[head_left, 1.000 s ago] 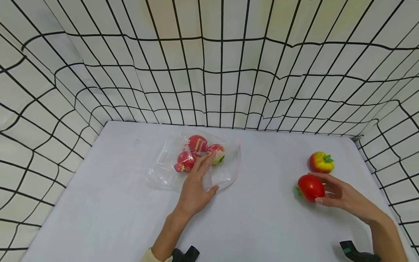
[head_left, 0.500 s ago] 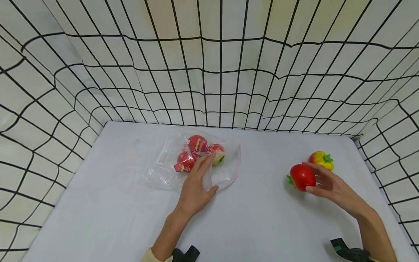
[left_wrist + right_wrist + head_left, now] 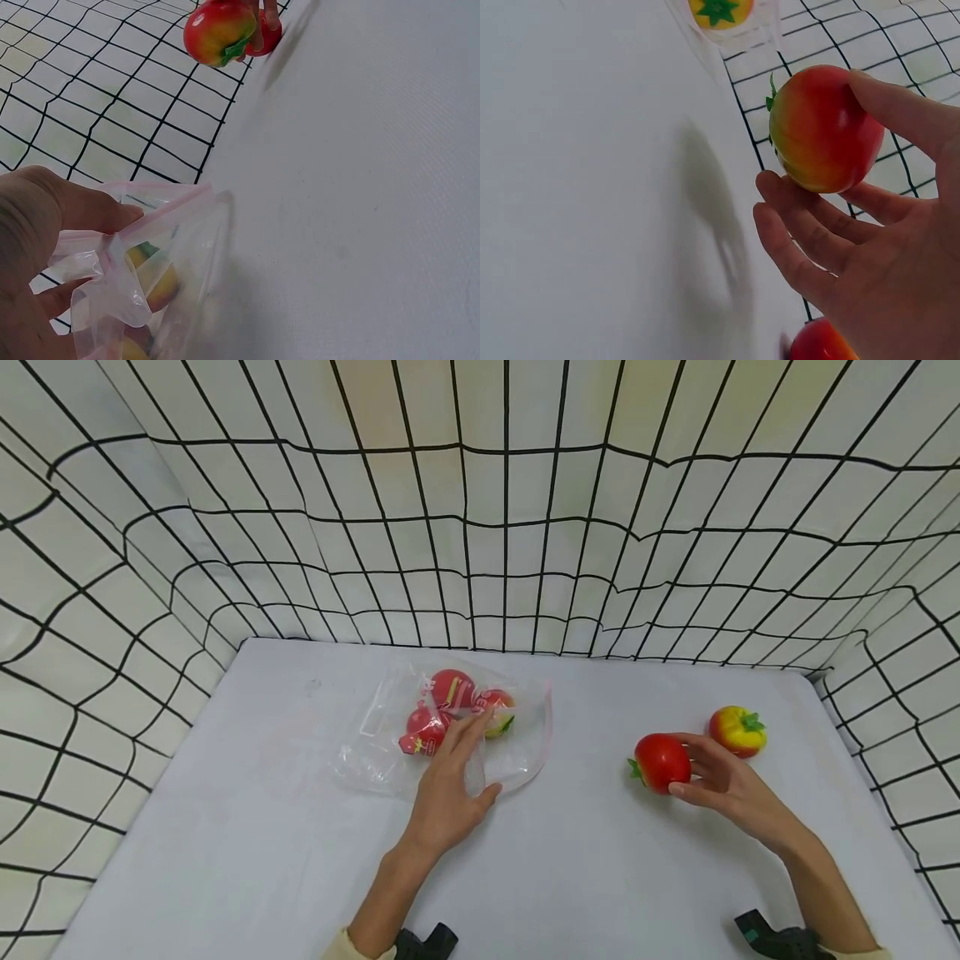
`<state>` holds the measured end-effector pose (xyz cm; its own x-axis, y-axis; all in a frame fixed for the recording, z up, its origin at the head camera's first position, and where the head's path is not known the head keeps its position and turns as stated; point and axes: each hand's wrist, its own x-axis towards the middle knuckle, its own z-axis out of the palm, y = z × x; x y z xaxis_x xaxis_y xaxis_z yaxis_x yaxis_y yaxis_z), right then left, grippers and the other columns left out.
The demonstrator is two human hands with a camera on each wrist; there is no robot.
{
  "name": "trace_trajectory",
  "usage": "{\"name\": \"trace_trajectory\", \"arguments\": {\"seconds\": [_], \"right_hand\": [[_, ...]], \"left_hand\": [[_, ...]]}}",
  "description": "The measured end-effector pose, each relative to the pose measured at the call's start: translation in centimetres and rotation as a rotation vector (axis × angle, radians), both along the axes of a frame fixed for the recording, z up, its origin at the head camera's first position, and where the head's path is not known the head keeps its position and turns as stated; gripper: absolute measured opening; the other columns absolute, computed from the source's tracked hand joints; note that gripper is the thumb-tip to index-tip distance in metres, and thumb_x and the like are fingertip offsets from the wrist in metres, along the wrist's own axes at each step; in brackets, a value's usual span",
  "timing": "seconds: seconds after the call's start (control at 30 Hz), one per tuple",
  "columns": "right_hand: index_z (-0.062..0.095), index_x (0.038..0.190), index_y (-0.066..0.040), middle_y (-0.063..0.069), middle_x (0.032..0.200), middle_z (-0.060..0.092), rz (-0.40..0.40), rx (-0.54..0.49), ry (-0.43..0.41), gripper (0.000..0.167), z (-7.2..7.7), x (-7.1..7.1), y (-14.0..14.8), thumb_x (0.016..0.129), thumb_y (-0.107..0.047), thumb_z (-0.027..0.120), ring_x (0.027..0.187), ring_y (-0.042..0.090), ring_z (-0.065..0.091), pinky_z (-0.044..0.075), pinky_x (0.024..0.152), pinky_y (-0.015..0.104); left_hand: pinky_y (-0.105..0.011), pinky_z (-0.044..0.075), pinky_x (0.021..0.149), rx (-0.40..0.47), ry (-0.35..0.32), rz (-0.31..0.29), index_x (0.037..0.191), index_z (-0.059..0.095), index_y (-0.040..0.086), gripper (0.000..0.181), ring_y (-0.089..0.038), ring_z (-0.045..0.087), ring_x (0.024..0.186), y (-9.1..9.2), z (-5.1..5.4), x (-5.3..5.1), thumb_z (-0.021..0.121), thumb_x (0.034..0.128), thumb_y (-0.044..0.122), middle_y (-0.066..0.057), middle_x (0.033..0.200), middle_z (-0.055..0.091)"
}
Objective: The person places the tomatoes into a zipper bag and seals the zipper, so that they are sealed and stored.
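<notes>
My left hand (image 3: 450,797) holds the open mouth of a clear plastic zip bag (image 3: 375,756) with a pink-edged opening. Thumb and fingers stand apart on the film in the left wrist view. Several red and yellow toy tomatoes (image 3: 452,688) with green tops lie in the bag. Above the table, to the right of the bag, my right hand (image 3: 738,789) grips another toy tomato (image 3: 660,763) between thumb and fingers. Its green calyx points left, toward the bag. In the right wrist view this tomato (image 3: 825,131) is red, shading to yellow-green near the calyx.
One more red and yellow toy tomato (image 3: 738,731) lies on the white table (image 3: 585,868), behind and right of my right hand. A black wire grid (image 3: 506,552) rises along the back and both sides of the table.
My right hand has carried the toy tomato leftward and slightly back, away from the one lying on the table. The left hand and the bag have stayed in place.
</notes>
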<state>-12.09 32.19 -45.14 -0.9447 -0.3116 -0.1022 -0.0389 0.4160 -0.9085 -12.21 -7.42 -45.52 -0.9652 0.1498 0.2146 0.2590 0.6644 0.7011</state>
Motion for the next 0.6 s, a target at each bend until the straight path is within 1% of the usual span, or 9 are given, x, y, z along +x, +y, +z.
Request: {"name": "trace_trajectory", "arguments": {"seconds": [0.1, 0.2, 0.33, 0.4, 0.6], "right_hand": [[0.041, 0.153, -0.007, -0.023, 0.134, 0.056, 0.001, -0.007, 0.006, 0.068, -0.2, 0.1, -0.6, 0.094, -0.012, 0.074, 0.118, -0.011, 0.058, 0.065, 0.083, 0.026], [0.041, 0.154, -0.008, -0.023, 0.134, 0.056, -0.017, -0.005, 0.011, 0.070, -0.4, 0.2, -1.1, 0.093, -0.013, 0.076, 0.118, -0.010, 0.058, 0.064, 0.083, 0.026], [0.042, 0.154, -0.010, -0.019, 0.135, 0.055, -0.036, 0.015, 0.031, 0.072, -0.7, 0.3, -2.0, 0.092, -0.015, 0.077, 0.116, -0.007, 0.059, 0.065, 0.082, 0.027], [0.042, 0.155, -0.012, -0.013, 0.137, 0.055, -0.044, 0.026, 0.034, 0.072, -0.7, 0.2, -2.5, 0.092, -0.017, 0.078, 0.115, -0.004, 0.060, 0.065, 0.082, 0.027], [0.043, 0.156, -0.013, 0.012, 0.143, 0.054, -0.051, 0.046, 0.040, 0.072, -0.4, -0.2, -3.7, 0.092, -0.019, 0.078, 0.113, 0.001, 0.060, 0.065, 0.081, 0.028]], "left_hand": [[-0.046, 0.061, 0.100, 0.000, -0.004, 0.007, 0.161, 0.036, 0.039, 0.109, -0.023, 0.050, 0.146, 0.0, 0.0, 0.1, 0.094, 0.0733, 0.011, 0.001, 0.153, 0.049], [-0.047, 0.061, 0.100, 0.001, 0.004, 0.005, 0.161, 0.037, 0.038, 0.108, -0.023, 0.050, 0.146, 0.1, 0.0, 0.1, 0.094, 0.0737, 0.011, 0.000, 0.154, 0.049], [-0.047, 0.061, 0.100, 0.007, 0.009, 0.003, 0.161, 0.037, 0.037, 0.106, -0.023, 0.049, 0.146, 0.1, 0.1, 0.0, 0.093, 0.0744, 0.011, 0.000, 0.154, 0.049], [-0.047, 0.061, 0.100, 0.009, 0.005, 0.006, 0.161, 0.036, 0.038, 0.107, -0.023, 0.049, 0.146, 0.1, 0.0, 0.0, 0.093, 0.0747, 0.012, 0.000, 0.154, 0.049], [-0.047, 0.060, 0.101, 0.016, 0.004, 0.020, 0.161, 0.036, 0.040, 0.106, -0.023, 0.049, 0.147, 0.2, -0.1, 0.1, 0.093, 0.0755, 0.012, 0.001, 0.153, 0.049]]}}
